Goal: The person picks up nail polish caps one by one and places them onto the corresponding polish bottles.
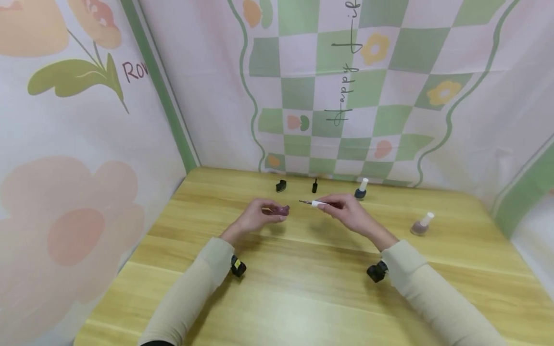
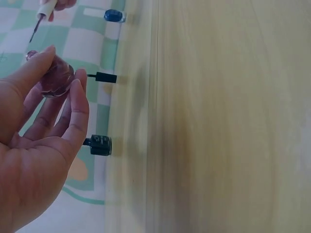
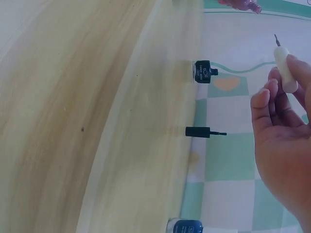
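My left hand (image 1: 254,217) holds an uncapped nail polish bottle (image 2: 58,77) of mauve-purple glass between thumb and fingers, tilted with its neck toward the right. In my right hand (image 1: 349,211) is the white-handled nail polish brush (image 3: 285,69), pinched by the handle. Its dark bristle end points left at the bottle's neck, a short gap apart in the head view. Both hands are raised over the far half of the table.
Along the table's (image 1: 277,298) back stand an open black-green polish bottle (image 1: 281,185), a black brush cap (image 1: 314,186) with its brush upward, and a dark blue polish bottle (image 1: 360,192) with a white cap. A mauve polish bottle (image 1: 420,227) stands at right. Behind hangs a patterned curtain (image 1: 333,91).
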A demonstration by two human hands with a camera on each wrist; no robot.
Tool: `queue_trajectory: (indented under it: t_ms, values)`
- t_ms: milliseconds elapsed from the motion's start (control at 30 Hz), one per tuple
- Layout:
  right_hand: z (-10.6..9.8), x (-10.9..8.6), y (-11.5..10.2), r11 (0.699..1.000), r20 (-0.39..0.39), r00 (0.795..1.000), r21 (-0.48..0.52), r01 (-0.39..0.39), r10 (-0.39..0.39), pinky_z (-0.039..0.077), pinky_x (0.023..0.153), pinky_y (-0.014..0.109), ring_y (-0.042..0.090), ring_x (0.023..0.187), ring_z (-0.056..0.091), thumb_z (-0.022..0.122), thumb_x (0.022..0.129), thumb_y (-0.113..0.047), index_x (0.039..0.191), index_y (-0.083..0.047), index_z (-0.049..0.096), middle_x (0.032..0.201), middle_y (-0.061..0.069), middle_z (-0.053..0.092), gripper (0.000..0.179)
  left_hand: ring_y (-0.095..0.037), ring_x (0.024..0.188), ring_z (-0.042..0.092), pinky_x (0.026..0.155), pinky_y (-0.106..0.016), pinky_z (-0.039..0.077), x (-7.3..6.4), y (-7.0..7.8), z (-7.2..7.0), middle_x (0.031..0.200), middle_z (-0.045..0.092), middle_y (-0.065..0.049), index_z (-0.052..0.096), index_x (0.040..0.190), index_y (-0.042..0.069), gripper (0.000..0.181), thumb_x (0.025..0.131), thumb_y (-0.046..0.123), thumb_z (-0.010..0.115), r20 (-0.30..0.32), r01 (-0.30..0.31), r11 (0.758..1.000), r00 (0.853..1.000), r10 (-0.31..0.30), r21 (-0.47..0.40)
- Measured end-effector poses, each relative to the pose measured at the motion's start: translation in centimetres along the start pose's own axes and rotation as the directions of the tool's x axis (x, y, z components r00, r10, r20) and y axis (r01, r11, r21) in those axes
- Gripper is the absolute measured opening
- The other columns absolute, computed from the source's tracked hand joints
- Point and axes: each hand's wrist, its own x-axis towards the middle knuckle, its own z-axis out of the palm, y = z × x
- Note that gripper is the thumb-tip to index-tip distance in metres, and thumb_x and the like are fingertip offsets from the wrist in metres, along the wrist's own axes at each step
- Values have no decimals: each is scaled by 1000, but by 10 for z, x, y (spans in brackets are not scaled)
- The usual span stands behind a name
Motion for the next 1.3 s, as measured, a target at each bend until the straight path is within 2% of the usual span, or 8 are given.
queue_trajectory:
  t_ms: [133, 267, 333, 500, 733, 1000, 1300]
  values:
    - [-2, -1, -2, 1000, 20, 1000, 17, 21, -21, 45, 53, 27, 28, 67, 54, 60, 105, -18, 127, -6, 71, 87, 11, 65, 27, -19, 99, 69, 90, -30, 58, 0, 2, 1, 110, 71, -6, 72, 116, 8, 29, 90, 18, 80, 10, -6, 1000, 1000, 6, -5]
    - [-3, -2, -7, 1000, 12, 1000, 26, -3, 3, 45, 54, 26, 23, 68, 55, 61, 105, -20, 125, -7, 71, 88, 9, 66, 26, -19, 99, 70, 90, -30, 59, 0, 2, 2, 111, 72, -4, 73, 118, 9, 29, 92, 20, 79, 23, -7, 1000, 1000, 8, -22]
    - [-3, -2, -9, 999, 0, 1000, 49, -22, 22, 47, 56, 27, 24, 71, 57, 63, 104, -22, 122, -7, 72, 89, 9, 66, 25, -20, 98, 70, 88, -31, 59, 0, 2, 2, 112, 72, -5, 73, 119, 9, 29, 92, 20, 79, 30, -3, 999, 1000, 4, -38]
    - [-5, -2, -15, 992, -23, 997, 110, -64, 67, 52, 61, 29, 36, 79, 61, 69, 101, -26, 114, -11, 71, 93, 11, 68, 21, -21, 97, 70, 87, -33, 60, 0, 3, 3, 112, 70, -7, 73, 118, 9, 29, 92, 19, 79, 31, 16, 998, 999, -14, -56]
    - [-4, -3, -20, 991, -16, 998, 122, -61, 63, 48, 58, 30, 21, 72, 57, 70, 100, -27, 114, -11, 72, 91, 12, 67, 21, -22, 95, 70, 89, -39, 60, 1, 3, 3, 111, 71, -8, 74, 117, 9, 27, 91, 17, 79, 36, 19, 997, 999, -16, -70]
    - [1, -1, -16, 994, -27, 999, 105, -35, 38, 51, 61, 28, 20, 73, 59, 70, 100, -24, 111, -9, 74, 91, 11, 68, 19, -21, 92, 70, 85, -36, 60, 2, 3, 6, 106, 73, -5, 75, 116, 10, 27, 90, 19, 80, 30, -10, 999, 999, 11, -42]
    - [2, -1, -18, 993, -26, 998, 108, -47, 50, 50, 62, 28, 20, 75, 60, 70, 100, -24, 112, -9, 74, 92, 12, 68, 20, -21, 93, 68, 85, -33, 58, 2, 1, 8, 107, 71, -5, 75, 115, 11, 26, 90, 19, 80, 31, -4, 999, 1000, 5, -34]
